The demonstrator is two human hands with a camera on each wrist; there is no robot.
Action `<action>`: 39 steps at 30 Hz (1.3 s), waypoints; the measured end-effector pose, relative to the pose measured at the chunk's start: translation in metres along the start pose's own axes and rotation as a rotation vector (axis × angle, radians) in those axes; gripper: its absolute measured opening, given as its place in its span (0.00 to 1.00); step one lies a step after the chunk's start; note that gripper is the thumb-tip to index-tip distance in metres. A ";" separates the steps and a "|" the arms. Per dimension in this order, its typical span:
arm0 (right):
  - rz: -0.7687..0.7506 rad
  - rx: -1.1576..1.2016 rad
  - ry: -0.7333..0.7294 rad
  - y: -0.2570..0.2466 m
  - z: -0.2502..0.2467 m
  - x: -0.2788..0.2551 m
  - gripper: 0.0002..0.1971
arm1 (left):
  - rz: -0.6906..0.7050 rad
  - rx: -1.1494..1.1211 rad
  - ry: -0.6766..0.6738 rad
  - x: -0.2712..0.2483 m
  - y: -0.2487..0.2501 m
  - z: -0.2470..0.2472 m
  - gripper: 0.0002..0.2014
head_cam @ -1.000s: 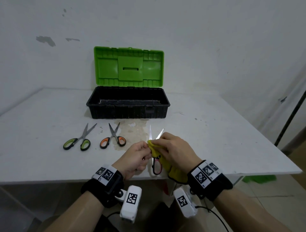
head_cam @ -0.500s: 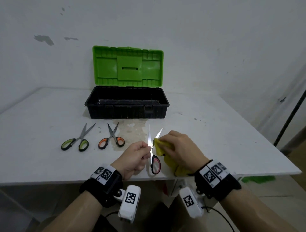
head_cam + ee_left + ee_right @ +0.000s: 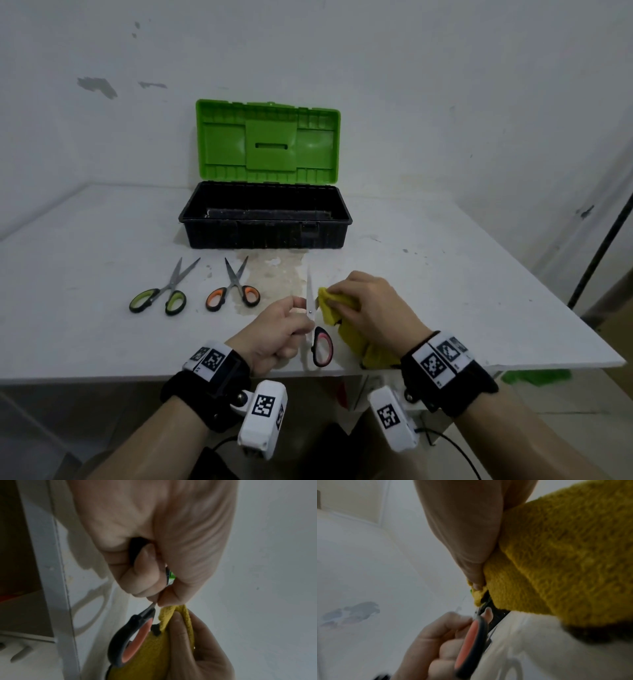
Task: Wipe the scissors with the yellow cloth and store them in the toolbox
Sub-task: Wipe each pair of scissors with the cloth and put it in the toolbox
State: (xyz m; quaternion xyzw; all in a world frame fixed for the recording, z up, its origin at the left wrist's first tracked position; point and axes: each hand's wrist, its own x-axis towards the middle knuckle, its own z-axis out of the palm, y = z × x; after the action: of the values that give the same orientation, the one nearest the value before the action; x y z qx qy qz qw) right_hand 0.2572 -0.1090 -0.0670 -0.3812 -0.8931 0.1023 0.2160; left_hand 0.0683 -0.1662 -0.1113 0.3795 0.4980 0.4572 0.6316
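Note:
My left hand pinches the red-handled scissors near their pivot, blades spread and pointing away from me. In the left wrist view the scissors show one black and red loop below my curled fingers. My right hand grips the yellow cloth folded over the right blade, which the cloth hides. The right wrist view shows the cloth bunched under my thumb, with the scissors' handle below. The black toolbox stands open behind, its green lid upright.
Green-handled scissors and orange-handled scissors lie on the white table left of my hands, in front of the toolbox. A stained patch marks the table between them and me. The table's front edge runs just under my wrists.
My right hand has slid the cloth from the pivot out along the right blade, covering its tip. My left hand keeps its pinch on the scissors.

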 end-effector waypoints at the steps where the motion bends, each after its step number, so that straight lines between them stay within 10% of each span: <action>1: -0.041 0.001 -0.027 -0.004 0.003 -0.003 0.12 | 0.006 0.011 -0.014 0.000 0.000 0.001 0.10; 6: -0.105 -0.078 -0.053 -0.007 0.008 -0.001 0.14 | 0.023 0.057 -0.019 -0.002 -0.001 0.007 0.05; 14: 0.215 -0.079 0.058 0.020 -0.011 0.015 0.12 | -0.018 0.175 -0.010 -0.006 -0.005 0.003 0.11; 21: 0.002 -0.021 -0.070 -0.006 -0.004 0.001 0.12 | -0.038 0.086 -0.027 -0.002 0.004 0.005 0.11; 26: 0.213 -0.065 0.028 0.009 -0.004 0.011 0.12 | -0.042 0.102 -0.011 -0.003 0.002 0.004 0.11; 39: 0.348 0.442 0.060 0.004 -0.027 0.000 0.13 | -0.031 0.093 0.023 0.002 0.010 -0.010 0.05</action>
State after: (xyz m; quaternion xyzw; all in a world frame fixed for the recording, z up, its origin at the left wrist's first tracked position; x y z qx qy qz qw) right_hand 0.2723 -0.1052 -0.0443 -0.4752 -0.7634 0.3188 0.2996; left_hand 0.0572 -0.1608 -0.1047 0.3953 0.5318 0.4282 0.6145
